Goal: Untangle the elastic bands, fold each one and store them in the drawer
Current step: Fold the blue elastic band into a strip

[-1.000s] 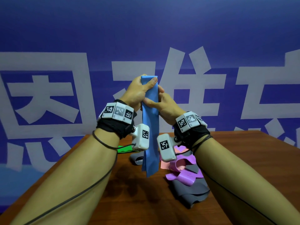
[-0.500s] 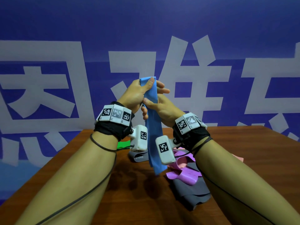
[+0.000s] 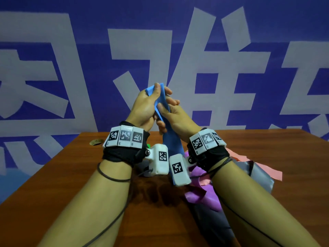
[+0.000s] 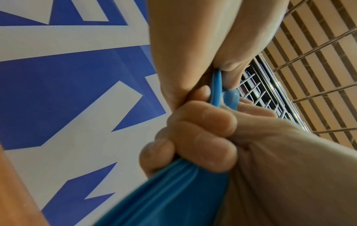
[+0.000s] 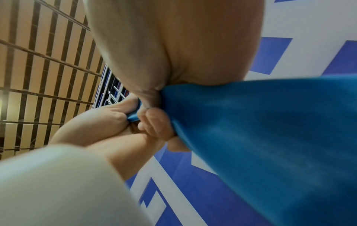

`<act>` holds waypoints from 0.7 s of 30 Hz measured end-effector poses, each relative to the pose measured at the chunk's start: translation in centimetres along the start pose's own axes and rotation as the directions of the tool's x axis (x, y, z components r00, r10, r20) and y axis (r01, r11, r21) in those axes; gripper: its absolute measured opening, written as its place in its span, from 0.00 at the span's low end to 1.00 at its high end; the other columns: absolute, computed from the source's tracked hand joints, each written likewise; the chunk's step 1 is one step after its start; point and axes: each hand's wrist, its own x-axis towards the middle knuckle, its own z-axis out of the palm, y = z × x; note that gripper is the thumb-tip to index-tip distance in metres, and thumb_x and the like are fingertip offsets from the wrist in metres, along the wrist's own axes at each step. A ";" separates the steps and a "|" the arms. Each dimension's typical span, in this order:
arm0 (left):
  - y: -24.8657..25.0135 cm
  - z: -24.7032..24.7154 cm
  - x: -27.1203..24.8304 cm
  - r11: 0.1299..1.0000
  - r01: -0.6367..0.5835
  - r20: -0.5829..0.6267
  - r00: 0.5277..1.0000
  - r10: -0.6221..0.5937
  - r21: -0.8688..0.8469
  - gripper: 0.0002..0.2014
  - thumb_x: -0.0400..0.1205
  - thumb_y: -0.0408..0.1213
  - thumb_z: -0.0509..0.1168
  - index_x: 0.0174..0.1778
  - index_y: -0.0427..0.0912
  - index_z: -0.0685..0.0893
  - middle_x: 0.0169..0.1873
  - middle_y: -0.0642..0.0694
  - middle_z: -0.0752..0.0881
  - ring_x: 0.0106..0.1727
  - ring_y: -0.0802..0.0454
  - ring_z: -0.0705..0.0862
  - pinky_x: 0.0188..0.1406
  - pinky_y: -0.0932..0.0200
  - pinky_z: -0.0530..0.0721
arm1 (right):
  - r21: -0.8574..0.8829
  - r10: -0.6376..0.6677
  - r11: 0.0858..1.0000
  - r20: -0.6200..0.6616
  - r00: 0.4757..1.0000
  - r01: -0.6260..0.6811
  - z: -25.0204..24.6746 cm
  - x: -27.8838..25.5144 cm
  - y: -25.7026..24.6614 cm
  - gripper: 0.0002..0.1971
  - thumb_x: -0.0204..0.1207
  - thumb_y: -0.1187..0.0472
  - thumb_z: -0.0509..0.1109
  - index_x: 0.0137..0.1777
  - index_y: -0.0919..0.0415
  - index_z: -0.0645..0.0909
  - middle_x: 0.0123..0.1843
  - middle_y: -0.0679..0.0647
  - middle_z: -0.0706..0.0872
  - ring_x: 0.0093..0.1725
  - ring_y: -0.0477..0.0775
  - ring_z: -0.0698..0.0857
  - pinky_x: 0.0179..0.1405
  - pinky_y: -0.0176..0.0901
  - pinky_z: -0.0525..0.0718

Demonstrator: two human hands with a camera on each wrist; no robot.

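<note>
A blue elastic band (image 3: 173, 143) hangs doubled above the brown table (image 3: 89, 175). My left hand (image 3: 160, 90) pinches its folded top, thumb in front and fingers behind. Just below, my right hand (image 3: 166, 108) grips the strip with the thumb across its front. The band's tail drops behind both wrists, so its end is hidden. In the left wrist view the blue band (image 4: 164, 198) runs out from under curled fingers. In the right wrist view the blue band (image 5: 270, 137) spreads wide from the pinch. No drawer is in view.
On the table under my right forearm lies a tangle: a purple band (image 3: 201, 195), a grey band (image 3: 260, 172), a pink band (image 3: 272, 171) and a dark grey band (image 3: 210, 221). A bit of green band (image 3: 147, 145) shows behind my left wrist. A brass disc (image 3: 96, 142) sits far left.
Both hands have kept their hold on the blue band. Its top now leans left, and the hanging tail has swung back behind the wrists. The view has tipped upward.
</note>
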 end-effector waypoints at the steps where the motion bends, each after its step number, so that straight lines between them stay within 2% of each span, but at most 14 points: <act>1: -0.7 -0.3 0.3 1.000 0.005 -0.007 1.000 -0.006 -0.003 0.19 0.92 0.48 0.50 0.45 0.43 0.80 0.31 0.45 0.88 0.49 0.42 0.92 0.29 0.55 0.78 | -0.010 -0.001 1.000 -0.005 1.000 0.001 -0.1 0.3 0.7 0.16 0.91 0.57 0.53 0.43 0.62 0.73 0.29 0.56 0.74 0.24 0.51 0.71 0.24 0.41 0.77; 5: -3.1 -1.1 0.9 0.998 0.052 -0.037 0.998 -0.053 -0.040 0.18 0.92 0.46 0.51 0.44 0.40 0.79 0.29 0.45 0.88 0.47 0.44 0.92 0.40 0.50 0.84 | -0.027 -0.004 1.000 -0.019 1.000 0.003 0.0 1.1 3.3 0.14 0.91 0.58 0.53 0.44 0.61 0.72 0.33 0.61 0.73 0.25 0.51 0.68 0.23 0.40 0.75; 8: -4.5 -1.5 0.8 0.993 0.084 -0.061 0.994 -0.089 -0.079 0.18 0.92 0.45 0.51 0.44 0.40 0.79 0.30 0.44 0.88 0.46 0.43 0.91 0.39 0.51 0.85 | -0.011 0.032 0.999 -0.025 0.999 -0.032 0.3 1.3 4.7 0.14 0.91 0.60 0.52 0.44 0.61 0.71 0.24 0.45 0.77 0.21 0.45 0.70 0.22 0.38 0.74; 9: -4.8 -1.6 0.8 0.992 0.091 -0.070 0.993 -0.097 -0.082 0.18 0.92 0.45 0.51 0.43 0.40 0.79 0.30 0.44 0.88 0.46 0.44 0.91 0.40 0.51 0.85 | -0.006 0.040 0.999 -0.029 0.999 -0.040 0.4 1.4 5.1 0.14 0.91 0.60 0.52 0.44 0.61 0.72 0.24 0.43 0.77 0.21 0.45 0.70 0.22 0.38 0.74; 10: -5.0 -1.6 0.8 0.992 0.100 -0.079 0.991 -0.106 -0.081 0.18 0.92 0.44 0.51 0.43 0.40 0.79 0.30 0.44 0.88 0.45 0.44 0.91 0.38 0.52 0.87 | 0.002 0.044 0.999 -0.027 0.999 -0.044 0.5 1.5 5.2 0.13 0.91 0.60 0.52 0.46 0.61 0.72 0.25 0.45 0.78 0.22 0.46 0.71 0.22 0.40 0.74; 12: -4.7 -1.7 0.8 0.991 0.109 -0.091 0.989 -0.115 -0.074 0.18 0.92 0.44 0.51 0.45 0.39 0.80 0.30 0.44 0.88 0.44 0.44 0.91 0.34 0.55 0.88 | 0.015 0.042 0.999 -0.010 0.999 -0.042 0.5 1.7 5.2 0.12 0.91 0.60 0.53 0.50 0.63 0.73 0.29 0.54 0.78 0.24 0.52 0.73 0.24 0.43 0.76; 15: -3.6 -1.6 1.0 0.999 0.049 -0.067 0.997 -0.050 -0.022 0.19 0.92 0.44 0.51 0.51 0.39 0.84 0.31 0.43 0.89 0.45 0.41 0.90 0.46 0.45 0.91 | 0.022 0.024 0.999 0.018 1.000 -0.025 0.1 1.7 4.4 0.12 0.91 0.59 0.54 0.60 0.66 0.75 0.29 0.58 0.81 0.27 0.58 0.79 0.30 0.47 0.83; 16: -3.3 -1.4 0.9 1.000 0.030 -0.059 0.998 -0.029 0.005 0.19 0.92 0.45 0.51 0.52 0.39 0.85 0.33 0.42 0.90 0.44 0.40 0.90 0.45 0.46 0.90 | 0.030 0.014 0.999 0.014 1.000 -0.014 0.0 1.6 4.2 0.12 0.91 0.59 0.54 0.62 0.67 0.75 0.30 0.58 0.82 0.27 0.58 0.81 0.32 0.48 0.84; 17: -3.0 -1.2 0.9 0.999 0.023 -0.056 0.998 -0.021 0.031 0.20 0.92 0.46 0.51 0.53 0.40 0.85 0.34 0.41 0.90 0.41 0.40 0.89 0.38 0.47 0.89 | 0.045 0.002 0.999 0.003 1.000 -0.002 0.0 1.5 3.9 0.12 0.91 0.60 0.55 0.62 0.66 0.75 0.32 0.57 0.82 0.27 0.57 0.81 0.31 0.47 0.83; 19: -2.8 -0.6 0.7 0.997 0.036 -0.063 0.997 -0.032 0.062 0.20 0.91 0.49 0.52 0.48 0.42 0.84 0.34 0.40 0.89 0.37 0.37 0.88 0.27 0.53 0.81 | 0.075 -0.005 0.997 -0.031 1.000 0.008 0.1 1.4 3.8 0.10 0.90 0.61 0.54 0.54 0.64 0.75 0.33 0.57 0.77 0.25 0.51 0.76 0.27 0.45 0.79; 21: -3.0 -0.1 0.6 0.998 0.027 -0.083 0.996 -0.022 0.053 0.20 0.91 0.48 0.52 0.41 0.42 0.81 0.29 0.41 0.87 0.39 0.39 0.89 0.26 0.57 0.78 | 0.069 -0.003 0.998 -0.053 0.999 0.006 0.1 1.2 3.9 0.11 0.90 0.61 0.54 0.45 0.62 0.71 0.33 0.58 0.71 0.23 0.47 0.69 0.25 0.43 0.75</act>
